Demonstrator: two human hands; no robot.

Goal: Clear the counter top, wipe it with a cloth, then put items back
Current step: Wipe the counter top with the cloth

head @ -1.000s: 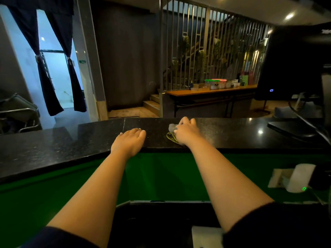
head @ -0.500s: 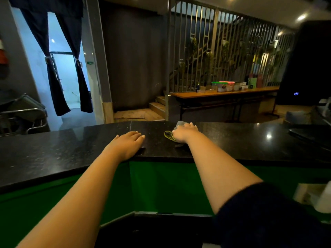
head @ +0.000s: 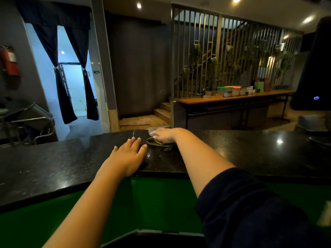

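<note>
A person leans over a polished black speckled stone worktop (head: 232, 154) w/ green front panel below. Left hand (head: 128, 156) lies flat, palm down, fingers straight & slightly spread, near the worktop's front edge, holding nothing. Right hand (head: 163, 135) reaches further across, pressing down on a pale grey cloth (head: 152, 130) near the far edge; fingers look fairly straight over the cloth, tho they're blurred. A yellow-green woven cord loop (head: 155, 142) lies on the worktop just beside the right hand's wrist, between the two hands. Dark sleeve (head: 250, 203) covers the right upper arm. Bkgd: long wooden table (head: 232, 99) w/ lidded plastic containers by a slatted metal screen, dark curtains (head: 71, 83) tied at a bright doorway, red fire extinguisher (head: 10, 62) on left wall.
</note>
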